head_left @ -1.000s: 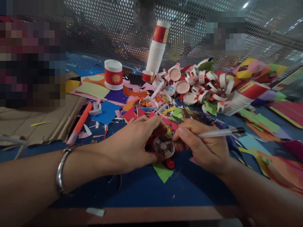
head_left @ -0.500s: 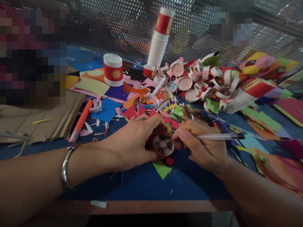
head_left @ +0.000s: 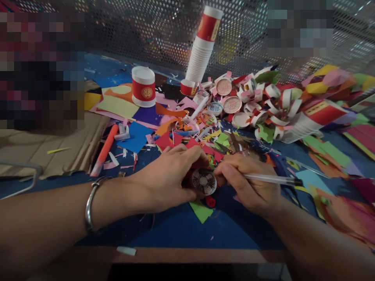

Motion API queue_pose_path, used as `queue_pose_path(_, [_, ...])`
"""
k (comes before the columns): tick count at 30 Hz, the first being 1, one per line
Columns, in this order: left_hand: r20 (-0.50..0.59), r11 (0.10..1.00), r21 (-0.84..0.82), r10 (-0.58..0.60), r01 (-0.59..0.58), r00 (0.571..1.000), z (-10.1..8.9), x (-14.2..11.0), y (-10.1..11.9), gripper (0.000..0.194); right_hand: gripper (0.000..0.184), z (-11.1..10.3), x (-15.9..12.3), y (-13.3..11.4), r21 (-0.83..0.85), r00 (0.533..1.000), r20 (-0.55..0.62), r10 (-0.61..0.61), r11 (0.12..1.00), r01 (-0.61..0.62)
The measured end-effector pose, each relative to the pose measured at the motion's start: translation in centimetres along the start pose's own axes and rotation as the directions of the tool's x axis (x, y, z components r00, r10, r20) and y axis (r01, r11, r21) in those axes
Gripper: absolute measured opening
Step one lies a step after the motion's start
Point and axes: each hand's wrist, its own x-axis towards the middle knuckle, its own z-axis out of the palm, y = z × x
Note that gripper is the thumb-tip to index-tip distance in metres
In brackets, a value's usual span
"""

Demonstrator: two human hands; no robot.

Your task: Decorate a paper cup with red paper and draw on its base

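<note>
Between my hands is a small paper cup [head_left: 204,182], its round white base facing me with dark pen lines drawn in a ring pattern. My left hand [head_left: 164,177] is closed around the cup's left side, thumb below and fingers above. In my right hand [head_left: 252,181] a clear-barrelled pen [head_left: 269,179] with a black end is gripped, its tip close to the right edge of the base and mostly hidden by the fingers. Under the cup lie a green paper piece [head_left: 201,212] and a small red shape [head_left: 210,201].
Behind my hands are paper scraps [head_left: 175,142] and cut cups [head_left: 231,104]. A tall cup stack [head_left: 200,58] leans at the back; another stack [head_left: 319,119] lies right. An upturned cup [head_left: 143,86], an orange marker [head_left: 105,150] and cardboard [head_left: 52,144] are left. Mesh [head_left: 123,35] stands behind.
The view has shifted slightly, so most things sit a little further right. The pen's rear end has dipped a bit. Both hands keep their hold.
</note>
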Motion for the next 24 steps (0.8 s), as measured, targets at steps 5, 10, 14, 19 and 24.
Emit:
queue_pose_path(5, [-0.001, 1.0, -0.011, 0.026, -0.026, 1.0, -0.02, -0.13, 0.03, 0.038, 0.019, -0.06, 0.1, -0.26, -0.004, 1.0, 0.003, 0.009, 1.0, -0.009])
queue_pose_path(10, [-0.015, 0.999, 0.007, 0.048, -0.048, 0.999, 0.06, -0.16, -0.08, 0.038, 0.018, -0.17, -0.03, -0.25, -0.025, 1.0, -0.003, -0.004, 1.0, 0.004])
queue_pose_path(14, [-0.028, 0.998, 0.022, 0.06, -0.059, 0.998, 0.18, -0.04, -0.19, 0.039, 0.018, -0.23, -0.18, -0.3, 0.003, 0.999, -0.006, -0.035, 0.999, 0.035])
queue_pose_path(19, [-0.044, 0.997, 0.042, 0.07, -0.068, 0.997, 0.41, -0.03, -0.26, 0.041, 0.019, -0.32, -0.19, -0.42, 0.008, 1.0, 0.006, -0.026, 1.0, 0.026])
queue_pose_path(24, [-0.05, 0.996, 0.056, 0.075, -0.073, 0.996, 0.47, -0.18, -0.28, 0.042, 0.02, -0.52, -0.5, -0.29, 0.096, 1.0, -0.017, 0.01, 0.995, -0.009])
